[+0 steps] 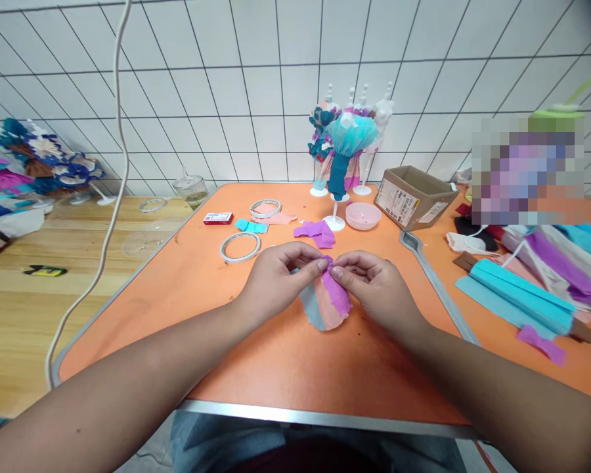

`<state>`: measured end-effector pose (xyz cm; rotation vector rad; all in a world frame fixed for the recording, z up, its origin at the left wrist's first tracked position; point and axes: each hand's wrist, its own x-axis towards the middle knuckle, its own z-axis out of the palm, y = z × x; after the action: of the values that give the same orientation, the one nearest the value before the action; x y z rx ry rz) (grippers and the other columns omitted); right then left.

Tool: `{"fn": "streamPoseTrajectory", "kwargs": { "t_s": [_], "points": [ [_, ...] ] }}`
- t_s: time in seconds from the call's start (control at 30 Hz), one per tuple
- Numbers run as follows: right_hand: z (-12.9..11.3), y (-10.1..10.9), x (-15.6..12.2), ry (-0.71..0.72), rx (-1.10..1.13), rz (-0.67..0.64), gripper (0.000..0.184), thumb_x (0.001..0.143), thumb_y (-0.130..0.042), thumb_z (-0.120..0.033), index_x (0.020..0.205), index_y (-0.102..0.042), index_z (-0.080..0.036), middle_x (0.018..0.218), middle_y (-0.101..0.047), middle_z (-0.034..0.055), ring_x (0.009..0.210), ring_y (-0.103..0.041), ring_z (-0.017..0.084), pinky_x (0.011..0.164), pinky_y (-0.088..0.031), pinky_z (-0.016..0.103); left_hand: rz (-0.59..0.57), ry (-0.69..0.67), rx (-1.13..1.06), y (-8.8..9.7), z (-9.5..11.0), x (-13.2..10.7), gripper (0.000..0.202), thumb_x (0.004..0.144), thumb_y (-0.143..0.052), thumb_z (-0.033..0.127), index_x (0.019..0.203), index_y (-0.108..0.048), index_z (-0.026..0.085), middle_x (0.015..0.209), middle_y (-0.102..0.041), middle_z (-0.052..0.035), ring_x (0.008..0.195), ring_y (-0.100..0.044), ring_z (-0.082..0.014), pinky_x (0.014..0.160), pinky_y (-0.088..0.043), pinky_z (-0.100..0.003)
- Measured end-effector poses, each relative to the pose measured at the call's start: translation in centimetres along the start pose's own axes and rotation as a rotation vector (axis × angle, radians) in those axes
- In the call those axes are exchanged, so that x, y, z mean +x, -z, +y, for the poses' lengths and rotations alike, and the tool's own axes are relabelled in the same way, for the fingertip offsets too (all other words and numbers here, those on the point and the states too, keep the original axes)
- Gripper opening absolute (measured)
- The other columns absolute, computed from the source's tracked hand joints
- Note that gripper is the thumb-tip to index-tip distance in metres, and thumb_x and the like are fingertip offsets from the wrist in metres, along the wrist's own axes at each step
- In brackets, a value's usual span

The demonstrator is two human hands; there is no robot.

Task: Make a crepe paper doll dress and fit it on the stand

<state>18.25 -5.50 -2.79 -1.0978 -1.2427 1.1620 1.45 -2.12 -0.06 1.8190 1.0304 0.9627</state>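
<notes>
Both my hands meet over the middle of the orange table [217, 328]. My left hand [276, 279] and my right hand [374, 286] pinch the top of a small gathered fan of crepe paper [328, 302] with grey-blue, peach and purple strips. The fingertips of both hands press together at its upper end, and the paper hangs down onto the table between them. Just beyond my hands lie a loose purple paper piece [316, 232] and a roll of tape [240, 246].
Small white mannequin stands dressed in teal and purple paper [347, 148] stand at the back. Near them are a pink bowl [363, 215], a cardboard box [414, 196], a second tape roll [264, 208] and a red box [217, 218]. Folded crepe paper sheets [526, 295] lie at right. A white cable [113, 197] hangs at left.
</notes>
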Motion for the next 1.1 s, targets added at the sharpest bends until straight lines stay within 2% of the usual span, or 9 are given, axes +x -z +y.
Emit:
{"fn": "streamPoseTrajectory", "kwargs": {
  "t_s": [0.27, 0.43, 0.63, 0.83, 0.97, 1.1],
  "points": [
    [-0.14, 0.12, -0.13, -0.024, 0.015, 0.018, 0.021, 0.072, -0.073, -0.035, 0.081, -0.064, -0.019, 0.074, -0.065, -0.0002, 0.069, -0.062, 0.012, 0.061, -0.049, 0.022, -0.053, 0.068, -0.1, -0.12, 0.17, 0.03, 0.018, 0.078, -0.065, 0.031, 0.083, -0.069, 0.014, 0.084, -0.071, -0.005, 0.076, -0.063, -0.0139, 0.069, -0.049, -0.023],
    [-0.21, -0.05, -0.18, -0.023, -0.012, 0.01, 0.026, 0.072, -0.073, -0.037, 0.089, -0.066, -0.019, 0.076, -0.067, 0.0011, 0.071, -0.063, 0.014, 0.064, -0.051, 0.024, -0.101, 0.103, -0.065, -0.07, 0.01, 0.14, 0.022, 0.079, -0.063, 0.035, 0.084, -0.068, 0.014, 0.082, -0.07, -0.0046, 0.074, -0.061, -0.014, 0.066, -0.048, -0.024],
    [-0.25, -0.06, -0.06, 0.002, -0.081, 0.018, 0.022, 0.071, -0.072, -0.038, 0.081, -0.066, -0.019, 0.076, -0.068, 0.0033, 0.069, -0.062, 0.016, 0.064, -0.051, 0.028, -0.098, 0.147, 0.012, 0.07, 0.05, 0.21, 0.028, 0.077, -0.063, 0.043, 0.079, -0.066, 0.014, 0.074, -0.066, -0.0026, 0.065, -0.057, -0.0123, 0.058, -0.044, -0.023],
    [-0.28, 0.1, 0.11, 0.031, -0.125, -0.019, 0.019, 0.073, -0.071, -0.034, 0.082, -0.066, -0.018, 0.077, -0.067, 0.0031, 0.072, -0.062, 0.015, 0.068, -0.051, 0.028, -0.177, 0.184, -0.008, 0.4, -0.25, 0.22, 0.029, 0.077, -0.062, 0.044, 0.081, -0.067, 0.015, 0.073, -0.065, -0.0016, 0.063, -0.056, -0.0117, 0.056, -0.041, -0.022],
    [-0.43, 0.15, 0.12, -0.02, -0.095, -0.024, 0.02, 0.074, -0.07, -0.033, 0.085, -0.067, -0.018, 0.075, -0.067, 0.0024, 0.069, -0.061, 0.014, 0.064, -0.049, 0.027, -0.096, 0.186, -0.062, 0.34, -0.14, 0.21, 0.027, 0.078, -0.062, 0.042, 0.082, -0.066, 0.015, 0.079, -0.067, -0.0023, 0.067, -0.059, -0.0117, 0.06, -0.044, -0.022],
    [-0.52, 0.2, 0.1, -0.033, -0.102, -0.017, 0.019, 0.073, -0.07, -0.033, 0.082, -0.068, -0.017, 0.076, -0.067, 0.0026, 0.07, -0.06, 0.014, 0.065, -0.048, 0.026, -0.038, 0.103, 0.049, 0.33, -0.18, 0.31, 0.024, 0.078, -0.062, 0.038, 0.082, -0.066, 0.015, 0.081, -0.069, -0.0038, 0.072, -0.06, -0.0139, 0.066, -0.046, -0.025]
  ]
}}
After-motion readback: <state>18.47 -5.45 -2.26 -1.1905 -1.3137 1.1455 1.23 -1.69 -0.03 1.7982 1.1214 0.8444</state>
